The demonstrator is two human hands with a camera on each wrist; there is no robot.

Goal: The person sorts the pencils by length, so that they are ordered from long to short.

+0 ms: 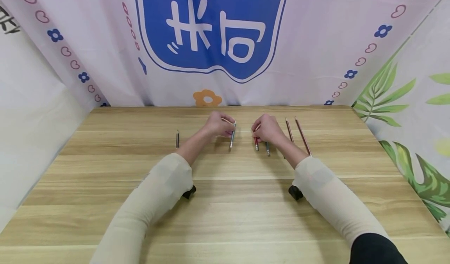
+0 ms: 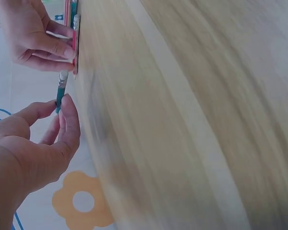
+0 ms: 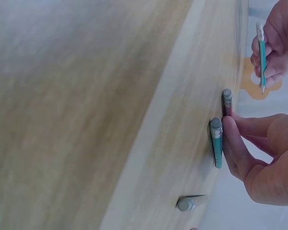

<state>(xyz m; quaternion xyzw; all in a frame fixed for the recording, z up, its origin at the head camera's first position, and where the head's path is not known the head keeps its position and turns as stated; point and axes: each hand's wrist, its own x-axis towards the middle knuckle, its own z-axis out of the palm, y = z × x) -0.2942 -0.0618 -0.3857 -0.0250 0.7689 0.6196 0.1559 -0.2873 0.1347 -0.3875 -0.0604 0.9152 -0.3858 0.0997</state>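
My left hand [image 1: 220, 125] pinches a teal pencil [image 1: 232, 138] between thumb and fingers. In the left wrist view, the white eraser end of this pencil [image 2: 62, 82] points away from the palm. It appears lifted off the table in the right wrist view, where its sharpened tip shows too. Across a small gap, my right hand [image 1: 266, 128] pinches a short red pencil [image 1: 256, 143] at the tabletop. Right beside that one lies a second teal pencil [image 3: 217, 143], close to the right fingertips. The right hand covers the front part of both pencils in the head view.
A short dark pencil [image 1: 177, 140] lies left of the left forearm. Two longer reddish-brown pencils [image 1: 302, 136] lie right of the right hand, partly behind the forearm. The wooden table [image 1: 225, 217] ends at a printed cloth backdrop [image 1: 299, 61].
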